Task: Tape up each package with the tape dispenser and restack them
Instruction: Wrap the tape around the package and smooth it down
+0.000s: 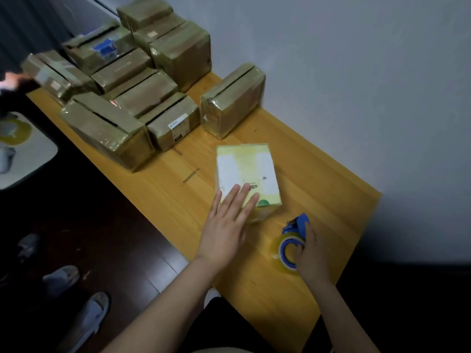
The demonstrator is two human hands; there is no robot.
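Observation:
A small pale yellow package (248,166) with white labels lies near the middle of the wooden table (318,174). My left hand (225,222) rests flat on its near corner, fingers spread. My right hand (309,250) grips a blue tape dispenser (293,238) with a clear tape roll, held on the table just right of the package. Several brown taped packages (142,93) are stacked at the far left end of the table. One more brown package (233,99) stands alone beside the wall.
A grey wall (356,72) runs along the table's right side. Dark floor lies to the left, with another person's slippered feet (84,319) and a pale mat (23,154). A blurred hand (12,80) shows at the far left edge.

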